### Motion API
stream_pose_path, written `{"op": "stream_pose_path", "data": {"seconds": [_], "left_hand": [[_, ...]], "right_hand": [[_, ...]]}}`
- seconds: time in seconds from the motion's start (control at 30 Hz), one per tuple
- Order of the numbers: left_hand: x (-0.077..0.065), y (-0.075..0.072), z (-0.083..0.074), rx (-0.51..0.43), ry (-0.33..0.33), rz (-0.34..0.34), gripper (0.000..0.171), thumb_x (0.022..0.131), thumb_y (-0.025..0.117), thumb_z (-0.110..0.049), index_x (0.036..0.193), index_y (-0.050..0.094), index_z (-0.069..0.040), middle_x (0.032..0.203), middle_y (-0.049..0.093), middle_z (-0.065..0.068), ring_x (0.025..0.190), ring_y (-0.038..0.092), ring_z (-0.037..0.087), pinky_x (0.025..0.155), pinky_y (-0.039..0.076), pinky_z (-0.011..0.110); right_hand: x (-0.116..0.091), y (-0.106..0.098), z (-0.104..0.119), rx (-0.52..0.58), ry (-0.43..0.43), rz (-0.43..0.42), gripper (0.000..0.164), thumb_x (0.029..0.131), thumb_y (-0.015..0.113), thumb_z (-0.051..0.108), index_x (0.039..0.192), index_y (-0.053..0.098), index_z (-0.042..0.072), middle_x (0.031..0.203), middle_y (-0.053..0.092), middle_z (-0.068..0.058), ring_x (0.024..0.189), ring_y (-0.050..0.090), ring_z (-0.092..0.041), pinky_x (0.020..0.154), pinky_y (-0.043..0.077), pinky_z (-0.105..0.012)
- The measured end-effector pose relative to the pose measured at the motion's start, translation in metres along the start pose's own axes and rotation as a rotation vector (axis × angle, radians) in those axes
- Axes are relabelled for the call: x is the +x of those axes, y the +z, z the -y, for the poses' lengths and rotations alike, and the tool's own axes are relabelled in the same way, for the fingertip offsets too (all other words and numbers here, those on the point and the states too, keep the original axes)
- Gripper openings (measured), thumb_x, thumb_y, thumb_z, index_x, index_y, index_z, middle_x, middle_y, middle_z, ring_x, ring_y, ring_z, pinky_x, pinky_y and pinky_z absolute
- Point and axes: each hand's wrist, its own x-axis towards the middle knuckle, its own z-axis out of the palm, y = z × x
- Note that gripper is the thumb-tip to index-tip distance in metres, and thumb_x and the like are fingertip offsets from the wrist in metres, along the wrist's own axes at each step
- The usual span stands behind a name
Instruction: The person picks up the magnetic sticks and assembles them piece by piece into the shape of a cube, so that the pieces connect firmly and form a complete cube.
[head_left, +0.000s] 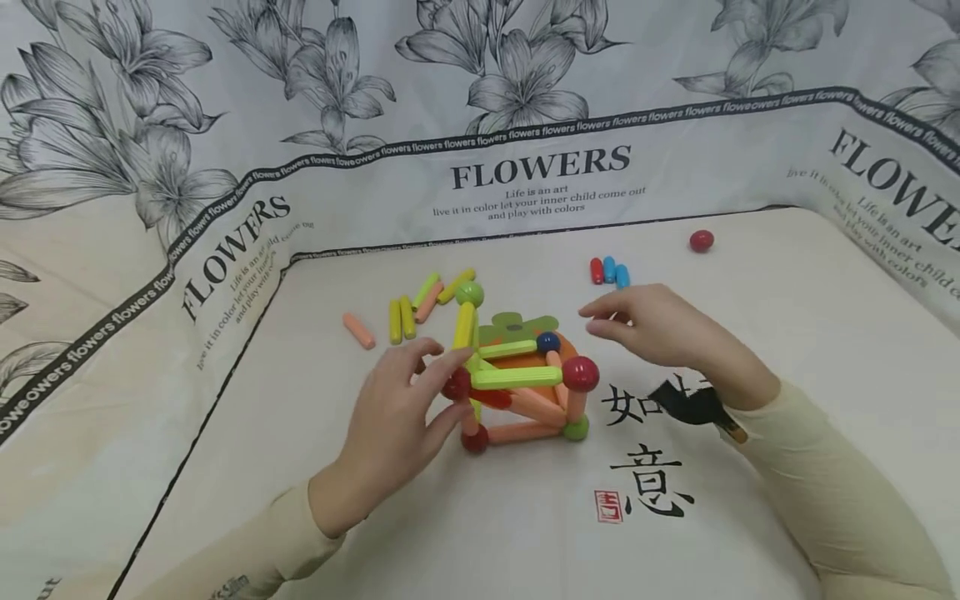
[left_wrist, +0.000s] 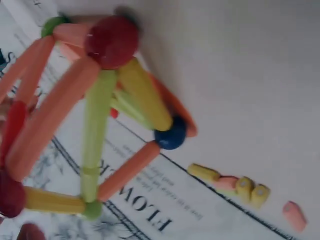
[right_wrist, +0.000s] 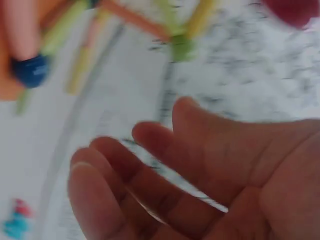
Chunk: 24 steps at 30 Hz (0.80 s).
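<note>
A frame of coloured rods and balls, like a magnetic stick building set, stands mid-table in the head view, with a lime rod [head_left: 517, 378] running to a red ball [head_left: 581, 374]. My left hand [head_left: 405, 408] pinches another red ball [head_left: 456, 383] at its left side. In the left wrist view, a fingertip [left_wrist: 31, 232] shows beside that ball, below the orange rod [left_wrist: 52, 120]. To the right of the frame, my right hand [head_left: 652, 325] hovers with loosely bent fingers and holds nothing. Its palm [right_wrist: 235, 170] faces the right wrist camera.
Loose yellow rods [head_left: 401, 320] and a salmon rod [head_left: 358, 331] lie at the back left. Short red and blue rods [head_left: 609, 270] lie behind my right hand, and a loose red ball [head_left: 701, 241] sits farther right. A printed cloth wall [head_left: 540, 183] borders the table's back.
</note>
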Motion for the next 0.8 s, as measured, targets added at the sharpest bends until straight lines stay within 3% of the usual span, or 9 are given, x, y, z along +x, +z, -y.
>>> {"op": "stream_pose_path", "data": {"seconds": [0.07, 0.2, 0.33, 0.5, 0.63, 0.8], "left_hand": [[0.000, 0.003, 0.006, -0.025, -0.037, 0.068, 0.058, 0.074, 0.087, -0.023, 0.127, 0.063, -0.018, 0.106, 0.061, 0.006, 0.090, 0.055, 0.019, 0.073, 0.049, 0.030], [-0.003, 0.009, 0.004, -0.091, -0.104, 0.135, 0.056, 0.076, 0.086, -0.020, 0.127, 0.064, -0.018, 0.099, 0.062, 0.002, 0.087, 0.060, 0.013, 0.069, 0.052, 0.024], [-0.003, 0.011, 0.001, -0.151, -0.130, 0.139, 0.053, 0.076, 0.085, -0.016, 0.125, 0.065, -0.016, 0.099, 0.062, 0.001, 0.086, 0.064, 0.009, 0.071, 0.054, 0.022], [0.002, 0.009, 0.005, -0.201, -0.144, 0.129, 0.051, 0.076, 0.085, -0.011, 0.123, 0.065, -0.013, 0.100, 0.063, 0.003, 0.084, 0.063, 0.010, 0.070, 0.056, 0.023], [0.011, 0.009, 0.019, -0.207, -0.144, 0.128, 0.048, 0.076, 0.084, -0.008, 0.121, 0.065, -0.012, 0.102, 0.065, 0.005, 0.085, 0.060, 0.013, 0.069, 0.055, 0.025], [0.036, 0.019, 0.046, -0.208, -0.122, 0.175, 0.043, 0.079, 0.080, -0.003, 0.118, 0.064, -0.011, 0.104, 0.066, 0.008, 0.090, 0.060, 0.019, 0.070, 0.054, 0.028]], "right_hand": [[0.024, 0.012, -0.019, -0.010, 0.017, 0.103, 0.037, 0.097, 0.061, 0.022, 0.131, 0.063, 0.008, 0.126, 0.067, -0.017, 0.108, 0.065, -0.032, 0.087, 0.057, -0.047], [0.065, 0.034, -0.048, 0.000, -0.057, 0.286, 0.044, 0.098, 0.059, 0.019, 0.140, 0.055, 0.011, 0.135, 0.061, -0.016, 0.116, 0.061, -0.032, 0.097, 0.053, -0.049], [0.084, 0.044, -0.058, 0.023, -0.142, 0.324, 0.040, 0.097, 0.060, 0.018, 0.136, 0.060, 0.012, 0.129, 0.065, -0.011, 0.110, 0.061, -0.025, 0.097, 0.051, -0.046], [0.085, 0.041, -0.057, 0.044, -0.155, 0.318, 0.036, 0.096, 0.063, 0.019, 0.132, 0.064, 0.014, 0.124, 0.069, -0.005, 0.108, 0.063, -0.020, 0.096, 0.052, -0.042], [0.080, 0.038, -0.053, 0.024, -0.184, 0.304, 0.035, 0.095, 0.064, 0.018, 0.130, 0.065, 0.014, 0.121, 0.069, -0.003, 0.103, 0.062, -0.019, 0.093, 0.053, -0.039], [0.057, 0.035, -0.056, -0.026, -0.160, 0.244, 0.029, 0.095, 0.064, 0.018, 0.122, 0.068, 0.011, 0.105, 0.070, -0.002, 0.090, 0.059, -0.014, 0.084, 0.053, -0.033]]}}
